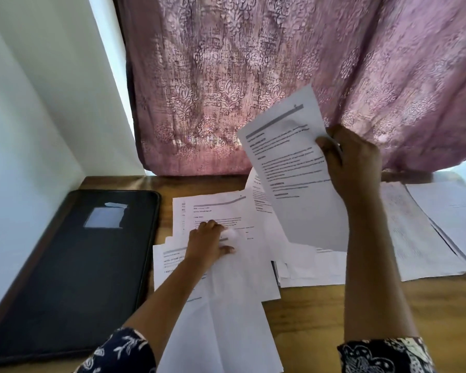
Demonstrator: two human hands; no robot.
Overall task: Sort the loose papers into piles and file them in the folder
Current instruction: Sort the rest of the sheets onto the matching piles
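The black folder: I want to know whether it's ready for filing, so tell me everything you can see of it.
The black folder lies flat and closed on the wooden table, at its left end beside the white wall. Rectangular with rounded corners and a raised rim, it looks like dark plastic or leatherette. A pale, partly torn label sits on its cover. Nothing lies on it; loose papers lie just right of it.

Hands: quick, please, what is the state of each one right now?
Left hand: on the loose papers; grip cannot be told.
Right hand: fingers grip a printed sheet, raised.
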